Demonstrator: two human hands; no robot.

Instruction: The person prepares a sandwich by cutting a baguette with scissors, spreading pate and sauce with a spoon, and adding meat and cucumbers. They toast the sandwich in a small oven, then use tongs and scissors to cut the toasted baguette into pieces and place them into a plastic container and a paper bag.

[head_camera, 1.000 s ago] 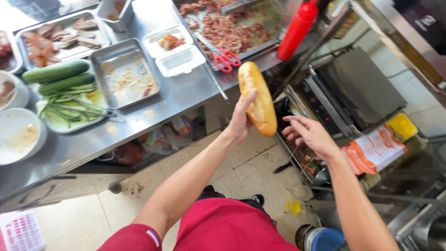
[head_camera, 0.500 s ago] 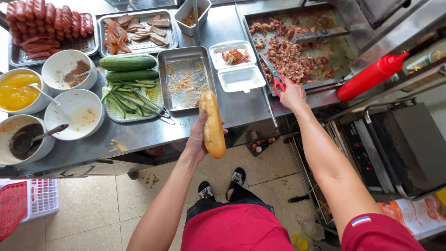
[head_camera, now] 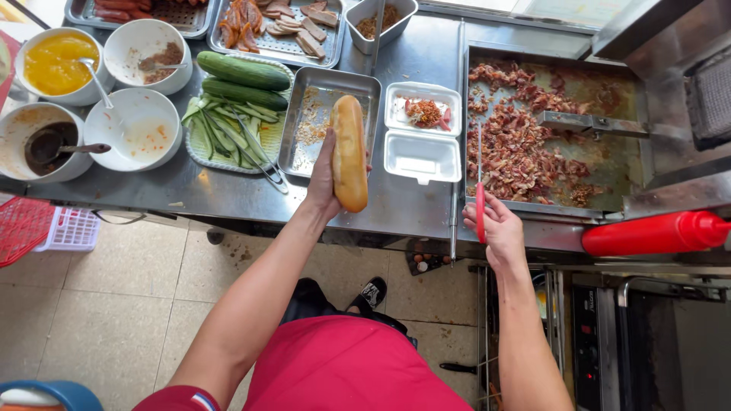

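My left hand (head_camera: 323, 180) holds a long golden baguette (head_camera: 349, 151) upright over the steel counter, just above an empty metal tray (head_camera: 314, 122). My right hand (head_camera: 491, 225) grips red-handled scissors (head_camera: 480, 190) with the blades pointing up along the left edge of the griddle (head_camera: 624, 183), which is covered in chopped browned meat (head_camera: 518, 144). An open white foam box (head_camera: 422, 129) with some red filling lies between the two hands.
Whole and sliced cucumbers fill a green tray (head_camera: 232, 106). White bowls (head_camera: 131, 128) of sauces stand at left, one with yellow sauce (head_camera: 52, 62). Sliced meats sit in trays (head_camera: 278, 23) at the back. A red squeeze bottle (head_camera: 655, 232) lies at right. A red basket (head_camera: 23, 228) hangs below.
My left hand has carried the baguette up from below the counter to above the metal tray. My right hand has picked up the red scissors from the griddle edge.
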